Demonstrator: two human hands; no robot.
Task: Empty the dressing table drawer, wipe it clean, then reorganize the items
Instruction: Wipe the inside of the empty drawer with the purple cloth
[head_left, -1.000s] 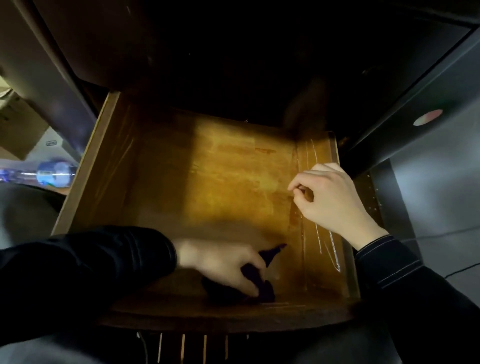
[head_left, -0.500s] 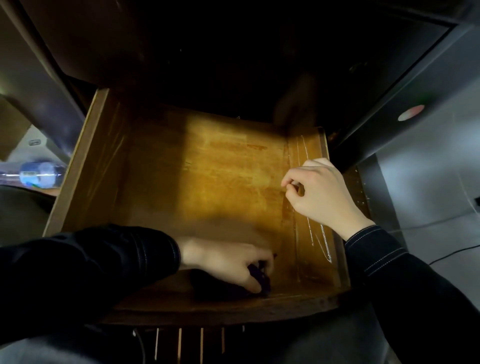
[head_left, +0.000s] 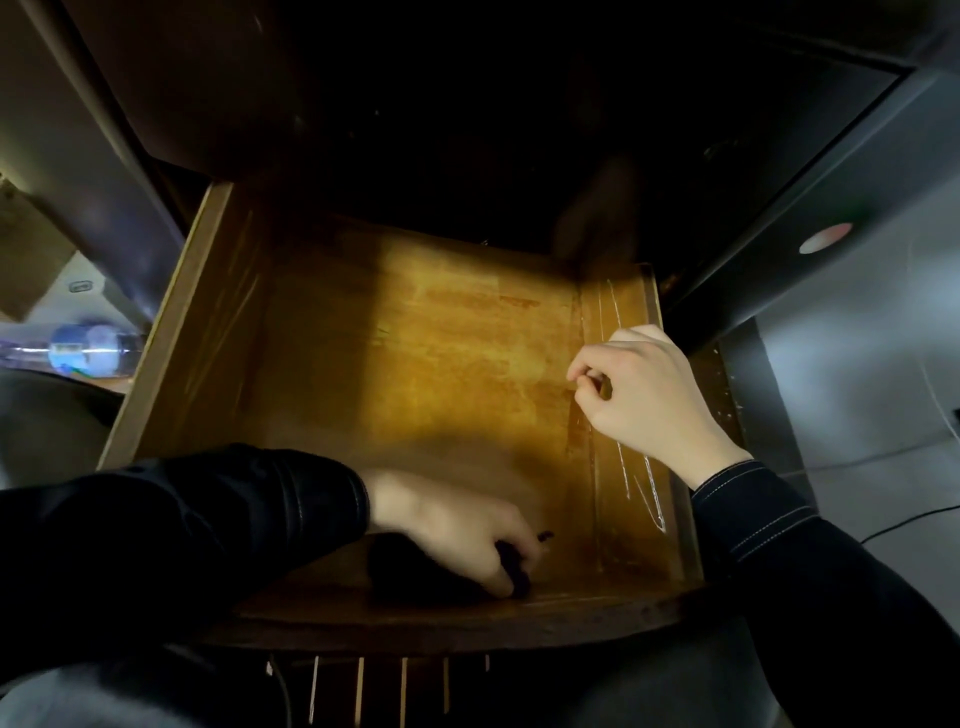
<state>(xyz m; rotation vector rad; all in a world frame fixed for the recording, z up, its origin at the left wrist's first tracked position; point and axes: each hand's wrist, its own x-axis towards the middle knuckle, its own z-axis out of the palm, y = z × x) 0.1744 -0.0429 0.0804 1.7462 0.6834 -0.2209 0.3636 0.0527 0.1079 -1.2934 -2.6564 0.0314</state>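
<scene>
The wooden drawer (head_left: 208, 322) is pulled out below me, its yellow-brown floor bare apart from my hands. My left hand (head_left: 457, 525) presses a dark cloth (head_left: 511, 564) onto the floor at the near right corner; most of the cloth is hidden under the palm. My right hand (head_left: 644, 395) rests on the scratched right side wall, fingers curled with thumb and forefinger pinched together; whether anything is between them cannot be told. Both arms wear dark sleeves.
The dark dressing table body (head_left: 467, 130) overhangs the back of the drawer. A blurred plastic bottle (head_left: 88, 348) lies to the left outside the drawer. A dark cabinet (head_left: 810, 218) and grey floor with a cable (head_left: 904, 522) are on the right.
My left hand has drawn the cloth tighter into the near right corner, so less of it shows. My right hand stays on the side wall.
</scene>
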